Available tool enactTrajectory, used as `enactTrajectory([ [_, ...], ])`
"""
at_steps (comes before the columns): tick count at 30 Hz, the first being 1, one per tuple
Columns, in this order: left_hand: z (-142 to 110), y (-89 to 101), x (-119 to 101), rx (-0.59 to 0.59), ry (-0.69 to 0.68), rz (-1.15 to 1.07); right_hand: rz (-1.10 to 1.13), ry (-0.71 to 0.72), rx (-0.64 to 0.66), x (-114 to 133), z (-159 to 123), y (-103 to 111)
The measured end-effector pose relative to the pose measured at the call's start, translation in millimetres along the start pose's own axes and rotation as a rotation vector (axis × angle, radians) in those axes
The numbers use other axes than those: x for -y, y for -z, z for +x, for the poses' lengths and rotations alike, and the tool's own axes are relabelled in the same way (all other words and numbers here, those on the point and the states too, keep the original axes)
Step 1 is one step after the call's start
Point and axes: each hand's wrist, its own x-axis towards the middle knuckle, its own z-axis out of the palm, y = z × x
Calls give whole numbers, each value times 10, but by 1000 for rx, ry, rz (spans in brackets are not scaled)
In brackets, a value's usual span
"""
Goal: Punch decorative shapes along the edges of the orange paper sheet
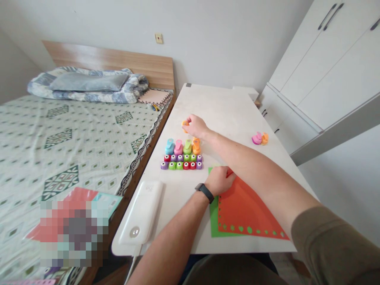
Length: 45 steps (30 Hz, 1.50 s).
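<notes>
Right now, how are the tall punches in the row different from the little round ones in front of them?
The tall punches have lever tops and stand four in one row; the little round ones are squat buttons with white centres, packed in two rows. The tall ones are pastel, the little ones brighter. Both sit on the table, between the hands.

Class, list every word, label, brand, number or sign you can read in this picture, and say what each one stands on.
None can be read.
White device: a faint mark near its top, too small to read.
Booklets on the bed: covers blurred out.
Paper punches: no lettering shows.
</notes>
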Motion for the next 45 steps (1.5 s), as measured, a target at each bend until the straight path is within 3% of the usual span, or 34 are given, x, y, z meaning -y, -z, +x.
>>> enactTrajectory([
  [3, -3, 13, -13, 0, -5, -5, 242, 22, -67, -21, -105, 230],
  [8, 11, 15, -16, -8, 14, -24, 688, 40, 26, -273, -618, 819],
  [13, 29, 19, -25, 10, 47, -54, 853, -89, 57, -768, -1430, 1377],
  [17, 35, 27, -40, 27, 44, -66, 877, -201, 39, -1218, -1968, 1612],
  [21, 44, 10, -37, 22, 67, -42, 918, -256, 21, -1528, -2277, 1649],
  [26, 56, -27, 5, 35, 72, -71, 959, -270, 12, -1695, -2402, 1555],
  [45, 64, -5, -29, 46, 88, -131, 926, -299, 183, -1703, -2498, 1513],
])
